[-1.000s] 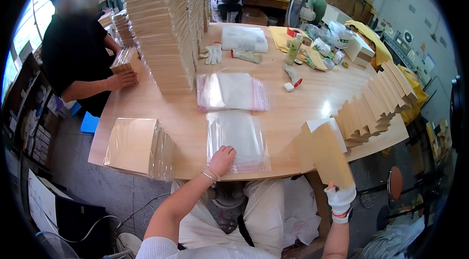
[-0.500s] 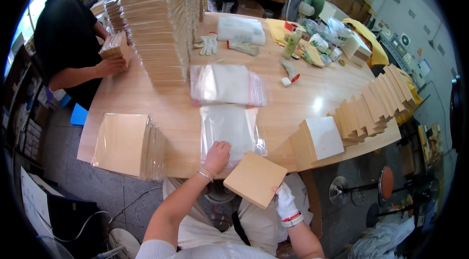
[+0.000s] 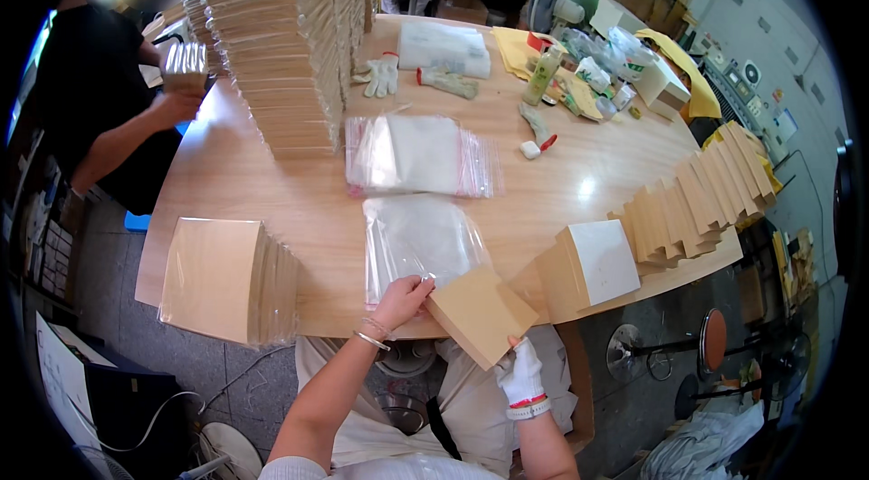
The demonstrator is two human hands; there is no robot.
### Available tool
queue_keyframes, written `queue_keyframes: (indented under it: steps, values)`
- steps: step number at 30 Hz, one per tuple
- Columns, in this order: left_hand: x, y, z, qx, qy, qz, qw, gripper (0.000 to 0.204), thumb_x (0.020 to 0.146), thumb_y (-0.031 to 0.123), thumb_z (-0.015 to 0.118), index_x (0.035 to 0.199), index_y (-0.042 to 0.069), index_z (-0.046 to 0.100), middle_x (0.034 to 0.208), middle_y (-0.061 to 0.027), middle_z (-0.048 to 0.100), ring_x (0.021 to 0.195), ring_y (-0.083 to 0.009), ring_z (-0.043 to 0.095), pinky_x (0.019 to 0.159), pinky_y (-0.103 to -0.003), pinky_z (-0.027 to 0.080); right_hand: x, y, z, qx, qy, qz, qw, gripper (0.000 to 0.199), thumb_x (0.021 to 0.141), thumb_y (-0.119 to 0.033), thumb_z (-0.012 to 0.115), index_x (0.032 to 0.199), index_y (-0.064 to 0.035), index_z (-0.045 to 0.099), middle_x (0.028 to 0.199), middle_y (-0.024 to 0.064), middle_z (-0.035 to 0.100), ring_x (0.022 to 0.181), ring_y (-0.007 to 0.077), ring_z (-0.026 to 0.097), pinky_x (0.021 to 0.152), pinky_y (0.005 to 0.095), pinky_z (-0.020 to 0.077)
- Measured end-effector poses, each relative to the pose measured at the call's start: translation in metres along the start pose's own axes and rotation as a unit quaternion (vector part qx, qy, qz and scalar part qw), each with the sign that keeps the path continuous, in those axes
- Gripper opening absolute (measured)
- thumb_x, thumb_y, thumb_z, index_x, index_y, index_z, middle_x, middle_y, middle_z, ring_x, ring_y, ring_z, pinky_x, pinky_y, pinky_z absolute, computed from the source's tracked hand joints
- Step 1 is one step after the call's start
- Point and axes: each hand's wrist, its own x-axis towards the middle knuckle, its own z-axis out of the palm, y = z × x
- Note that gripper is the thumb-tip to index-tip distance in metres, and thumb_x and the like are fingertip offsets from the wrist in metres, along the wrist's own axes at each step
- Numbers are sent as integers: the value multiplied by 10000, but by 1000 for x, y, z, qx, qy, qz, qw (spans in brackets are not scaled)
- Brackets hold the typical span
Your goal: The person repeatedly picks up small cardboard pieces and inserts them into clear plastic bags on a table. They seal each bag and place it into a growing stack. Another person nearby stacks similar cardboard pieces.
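Observation:
My bare left hand (image 3: pixel 405 301) is closed in a pinch at the near edge of a clear plastic bag (image 3: pixel 421 236), which lies on a pile of such bags with its mouth edge lifted. My right hand (image 3: pixel 520 373), in a white glove with some fingertips bare, grips the near right corner of a flat square kraft-brown cardboard pad (image 3: pixel 480 315). The pad is tilted over the table's front edge. Its far left corner meets the bag by my left fingertips; whether it is inside the bag I cannot tell.
Wrapped brown pads (image 3: pixel 213 281) are stacked at left, a tall stack (image 3: pixel 262 46) behind. More bags (image 3: pixel 412 154) lie beyond. At right stand a white-topped block (image 3: pixel 602 263) and a leaning row of brown pads (image 3: pixel 692 199). Gloves (image 3: pixel 380 77) lie farther back. A co-worker (image 3: pixel 109 109) holds wrapped pads.
My left hand has moved from lying on the bag to pinching its near edge, which has lifted. The pad has tilted and come closer to the bag. The co-worker has raised the wrapped pads.

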Motion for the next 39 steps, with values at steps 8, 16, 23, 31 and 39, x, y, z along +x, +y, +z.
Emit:
queue_keyframes:
  steps: [8,16,23,31,39]
  values:
    - [-20,-3,17,260,127,168,942,226,835,123,466,998,-5,556,737,-246,589,675,-397,587,580,-442,471,1,0,17,9,-8,-19,1000,168,796,-207,594,951,-186,531,843,-31,558,655,126,512,545,268,393]
    - [-50,-32,50,67,136,224,963,323,828,66,539,1141,2,494,830,-161,620,767,-245,629,668,-318,498,-44,18,29,108,1,15,994,155,824,-193,595,941,-158,500,740,-39,486,578,101,438,504,261,381]
    - [-69,-70,91,-136,121,175,968,212,834,78,564,1009,-38,535,906,-71,627,815,-127,589,709,-275,484,-63,31,2,120,-100,69,985,184,842,-205,579,1004,-156,507,830,-17,540,651,126,501,594,314,475]
    - [-93,-119,87,-58,48,200,977,142,774,80,588,867,-24,617,715,-130,644,648,-145,608,585,-301,476,-88,43,13,7,-65,4,998,122,861,-208,559,930,-120,508,746,-6,525,598,119,485,547,309,403]
    - [-105,-155,82,-39,-103,152,982,166,797,131,610,906,5,621,753,-64,655,669,-94,574,590,-274,472,-81,74,3,-22,-34,-67,997,147,879,-216,542,988,-122,515,800,-5,563,626,113,536,585,308,489]
